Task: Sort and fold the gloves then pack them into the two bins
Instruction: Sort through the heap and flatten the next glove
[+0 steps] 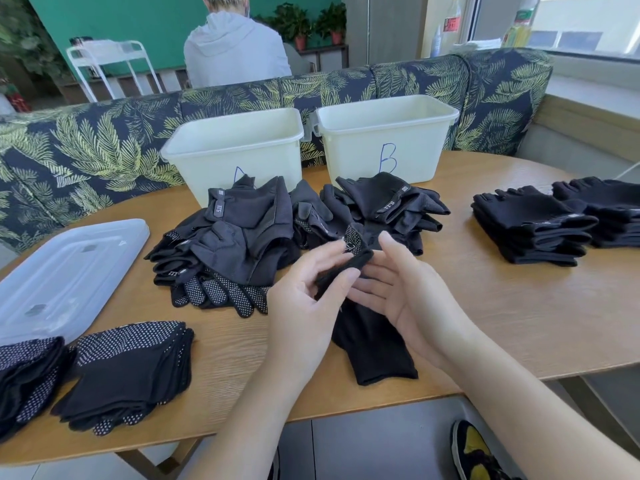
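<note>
A black dotted glove (pixel 372 337) hangs over the table between my hands, its cuff resting on the wood. My left hand (pixel 308 306) pinches its upper part between thumb and fingers. My right hand (pixel 405 289) lies palm up beside it, fingers straight, touching the glove. A loose heap of black gloves (pixel 263 230) lies just beyond. Two white bins stand behind it: bin A (pixel 239 150) on the left, bin B (pixel 384 133) on the right. Neither shows anything inside.
Folded dotted gloves (pixel 131 368) are stacked at the near left, more at the left edge (pixel 24 372). Folded fingerless gloves (pixel 530 223) sit at the right. A clear lid (pixel 65 271) lies at the left. A leaf-print sofa (pixel 86 147) runs behind the table; a person sits beyond.
</note>
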`<move>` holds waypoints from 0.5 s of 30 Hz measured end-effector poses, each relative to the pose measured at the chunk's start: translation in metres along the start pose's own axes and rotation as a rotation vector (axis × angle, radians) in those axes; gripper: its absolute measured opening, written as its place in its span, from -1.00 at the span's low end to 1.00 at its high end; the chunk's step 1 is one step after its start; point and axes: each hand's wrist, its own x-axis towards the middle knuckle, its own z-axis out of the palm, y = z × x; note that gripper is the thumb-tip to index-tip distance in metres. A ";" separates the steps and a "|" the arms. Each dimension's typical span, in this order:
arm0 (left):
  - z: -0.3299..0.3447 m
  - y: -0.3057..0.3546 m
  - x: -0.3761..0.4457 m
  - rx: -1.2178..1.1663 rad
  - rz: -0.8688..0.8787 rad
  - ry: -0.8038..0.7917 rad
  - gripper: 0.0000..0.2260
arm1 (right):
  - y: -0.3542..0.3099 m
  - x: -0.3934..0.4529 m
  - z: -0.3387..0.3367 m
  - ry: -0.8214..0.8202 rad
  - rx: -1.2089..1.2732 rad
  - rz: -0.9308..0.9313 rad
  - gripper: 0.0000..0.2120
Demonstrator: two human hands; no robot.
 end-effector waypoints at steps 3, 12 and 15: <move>0.001 -0.004 0.000 0.037 0.040 0.003 -0.79 | -0.001 0.003 -0.004 -0.026 -0.007 -0.015 -0.53; -0.006 -0.002 0.002 0.268 0.229 -0.137 -0.89 | 0.001 0.008 -0.014 0.000 -0.164 -0.146 -0.40; -0.009 -0.001 0.001 0.311 0.261 -0.186 -0.89 | -0.003 0.007 -0.016 -0.045 -0.263 -0.136 -0.57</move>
